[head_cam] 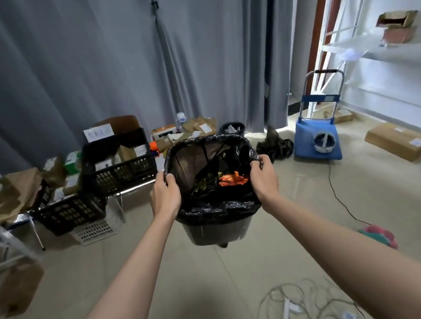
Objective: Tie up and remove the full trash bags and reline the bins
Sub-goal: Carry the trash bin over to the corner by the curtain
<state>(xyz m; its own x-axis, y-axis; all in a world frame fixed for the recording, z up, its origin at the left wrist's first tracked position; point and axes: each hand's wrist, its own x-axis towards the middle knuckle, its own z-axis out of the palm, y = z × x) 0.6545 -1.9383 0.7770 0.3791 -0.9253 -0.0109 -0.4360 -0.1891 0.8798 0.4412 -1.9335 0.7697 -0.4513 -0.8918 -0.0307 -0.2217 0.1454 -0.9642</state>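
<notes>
A dark bin [217,231] hangs in the air in front of me, lifted off the tiled floor. A black trash bag [214,209] lines it, folded over the rim. Inside lie orange scraps [232,178] and some dark rubbish. My left hand [164,194] grips the left side of the rim, fingers curled over the bag's edge. My right hand [263,178] grips the right side the same way. A second small black bin [231,128] with white paper in it stands behind on the floor.
Black crates [120,165] with boxes stand at the left by a grey curtain. A crumpled dark bag [274,144] and a blue folding trolley [317,140] sit to the right. A cardboard box [399,141] lies under white shelving. Cables [300,309] lie on the floor near me.
</notes>
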